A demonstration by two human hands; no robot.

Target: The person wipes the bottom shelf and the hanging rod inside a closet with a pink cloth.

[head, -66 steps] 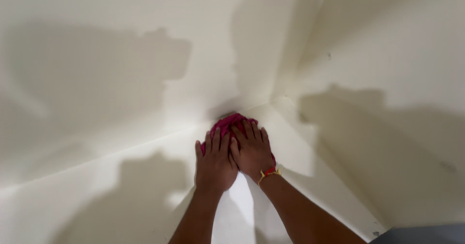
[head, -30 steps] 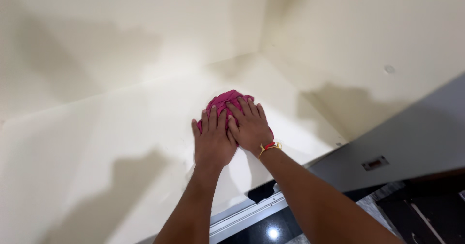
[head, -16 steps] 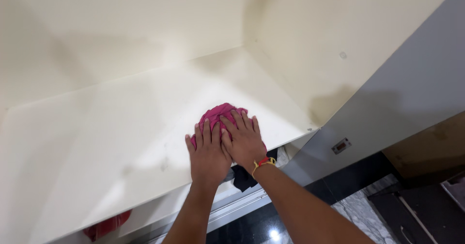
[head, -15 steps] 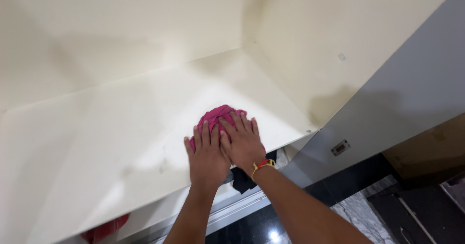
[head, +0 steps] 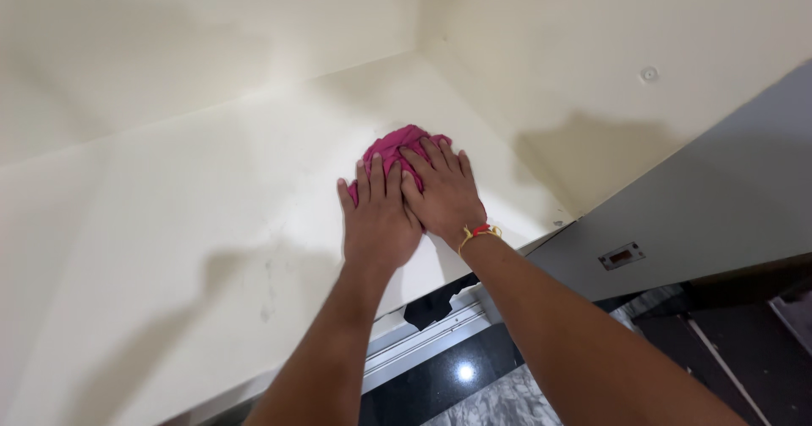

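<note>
A bunched pink cloth (head: 395, 148) lies on the cream shelf (head: 169, 223), toward the shelf's back right corner but short of it, with bare shelf between it and both walls. Both hands press down on it. The left hand (head: 378, 219) lies flat with its fingers over the cloth's near left part; the right hand (head: 444, 193) lies just beside it, touching it, fingers spread across the cloth's right side. Neither grip closes around anything: both palms are open and flat, pinning the cloth against the shelf. A red and yellow thread band (head: 479, 232) circles the right wrist.

Wiping well here seems to call for even pressure from both palms, keeping the cloth bunched under the fingers so it does not slip out, and working in overlapping strokes that reach the seams where the back wall (head: 211, 28) and right side wall (head: 592, 62) meet the shelf. Faint dark marks (head: 268, 274) show nearer the front edge, left of the forearms, and likely need passes too.

Below the front edge run a pale metal track (head: 423, 341) and a glossy dark floor (head: 440, 384).
</note>
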